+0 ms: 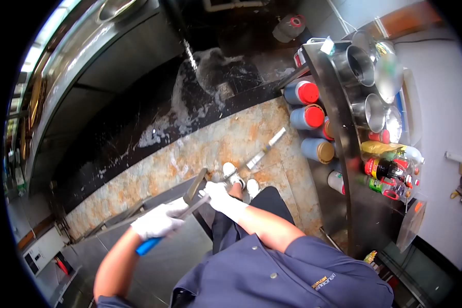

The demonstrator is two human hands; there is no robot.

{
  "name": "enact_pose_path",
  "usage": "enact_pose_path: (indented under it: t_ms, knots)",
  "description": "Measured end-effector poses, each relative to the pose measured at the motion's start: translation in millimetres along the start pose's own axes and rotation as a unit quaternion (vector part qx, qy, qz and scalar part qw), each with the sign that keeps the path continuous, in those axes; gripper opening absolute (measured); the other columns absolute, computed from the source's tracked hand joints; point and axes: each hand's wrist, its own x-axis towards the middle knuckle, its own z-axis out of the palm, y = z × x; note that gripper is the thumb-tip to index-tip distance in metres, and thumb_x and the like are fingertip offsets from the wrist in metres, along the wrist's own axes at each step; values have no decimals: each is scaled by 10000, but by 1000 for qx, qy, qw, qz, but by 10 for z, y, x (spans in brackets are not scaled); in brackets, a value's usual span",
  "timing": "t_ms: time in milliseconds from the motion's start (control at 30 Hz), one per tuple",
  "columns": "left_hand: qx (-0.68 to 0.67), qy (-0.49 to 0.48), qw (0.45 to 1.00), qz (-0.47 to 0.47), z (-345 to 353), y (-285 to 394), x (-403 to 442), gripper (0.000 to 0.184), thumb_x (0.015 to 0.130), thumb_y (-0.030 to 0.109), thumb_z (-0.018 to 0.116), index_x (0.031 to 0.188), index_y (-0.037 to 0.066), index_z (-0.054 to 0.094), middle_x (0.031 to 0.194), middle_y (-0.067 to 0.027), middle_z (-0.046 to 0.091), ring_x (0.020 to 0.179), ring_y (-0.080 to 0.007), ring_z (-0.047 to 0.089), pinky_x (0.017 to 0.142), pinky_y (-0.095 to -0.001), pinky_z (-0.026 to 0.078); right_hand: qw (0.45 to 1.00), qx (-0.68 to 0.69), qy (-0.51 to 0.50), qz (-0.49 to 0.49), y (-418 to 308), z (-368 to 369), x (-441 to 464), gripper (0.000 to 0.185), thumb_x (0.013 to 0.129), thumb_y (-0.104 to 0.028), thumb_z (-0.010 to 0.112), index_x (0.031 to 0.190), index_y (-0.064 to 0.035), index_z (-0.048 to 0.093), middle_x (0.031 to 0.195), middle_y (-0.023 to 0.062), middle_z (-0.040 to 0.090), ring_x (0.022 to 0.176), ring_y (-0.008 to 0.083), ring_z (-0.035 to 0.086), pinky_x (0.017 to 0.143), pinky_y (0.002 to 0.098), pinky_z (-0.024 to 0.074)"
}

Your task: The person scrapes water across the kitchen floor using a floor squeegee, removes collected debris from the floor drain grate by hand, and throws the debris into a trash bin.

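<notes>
Both gloved hands grip one long-handled floor-cleaning tool (pixel 194 207) with a grey metal pole and a blue end grip. My left hand (pixel 159 220), in a white glove, is closed round the pole just above the blue grip. Farther down the pole, my right hand (pixel 222 199) is closed in a white glove too. The tool's narrow white head (pixel 266 149) is over the tiled floor (pixel 220 138), beyond my white shoes. Whether that head has bristles, sponge or a blade I cannot make out.
A dark, wet floor strip (pixel 154 123) with white foam runs beyond the tiles. On the right, a steel shelf unit (pixel 339 138) holds pots, bottles and several jars with red or tan lids. A steel counter (pixel 138 256) stands at lower left. A plastic jug (pixel 288 30) is at the back.
</notes>
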Motion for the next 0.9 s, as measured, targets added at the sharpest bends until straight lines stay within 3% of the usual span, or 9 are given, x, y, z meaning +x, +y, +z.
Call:
enact_pose_path:
  t_ms: [67,167,300,333,433,567,700,733,900]
  knots:
    - [27,67,997,-12,-188,143,-338,603,846,144,581,1427,58,441,805,-31,606,613,-99,545,566,-270,490,988,-153,10,8,112,558,94,100,883,-48,557,808,-70,496,730,84,522,627,256,571,607,444,551]
    - [3,111,992,-53,-297,317,-572,640,845,118,576,1454,51,391,760,-26,583,548,-98,509,545,-272,480,992,-123,13,19,122,1173,69,89,823,-52,561,790,-38,479,684,134,521,623,295,581,583,440,518]
    - [-43,122,992,8,-115,405,-570,622,867,85,584,1457,78,385,739,-23,552,530,-97,532,489,-272,476,982,-149,-113,11,-15,1191,71,106,831,-58,530,740,-54,477,648,120,509,591,273,537,577,406,481]
    - [-165,98,981,-22,-16,561,-677,647,879,92,598,1467,54,332,824,-48,570,554,-119,556,506,-281,490,973,-172,-154,-7,-94,1137,12,121,838,-62,522,727,-58,474,644,115,506,585,266,527,576,402,473]
    - [-247,109,954,129,240,292,-331,623,900,133,587,1449,10,319,991,-94,572,774,-149,595,569,-288,513,963,-232,-138,30,-591,1316,-827,224,887,-7,488,678,-69,441,622,92,474,582,233,517,550,385,466]
    - [-485,98,852,172,480,439,145,505,947,219,536,1404,60,390,948,-55,595,762,-126,608,554,-260,521,862,-459,-213,34,-1221,1254,-1017,135,871,-117,610,792,-9,597,666,54,565,581,195,563,541,331,480]
    - [-625,209,735,158,825,183,515,351,963,289,539,1254,92,533,814,-59,623,596,-173,631,502,-272,523,825,-490,-224,172,-2279,1898,-1120,105,842,-131,638,780,-82,568,637,21,526,554,141,533,523,271,472]
    - [-667,238,694,131,900,31,683,325,951,294,556,1206,93,563,787,-54,621,598,-176,631,505,-283,524,808,-537,-225,87,-2372,2062,-1199,103,865,-114,619,784,-96,558,656,-11,516,543,93,492,488,239,404]
    - [-755,378,522,118,1217,-406,1067,221,905,232,617,1064,78,616,700,-57,609,562,-198,624,466,-319,523,749,-611,-197,166,-2497,3051,-680,98,875,-104,588,787,-70,563,652,35,558,518,131,552,461,233,457]
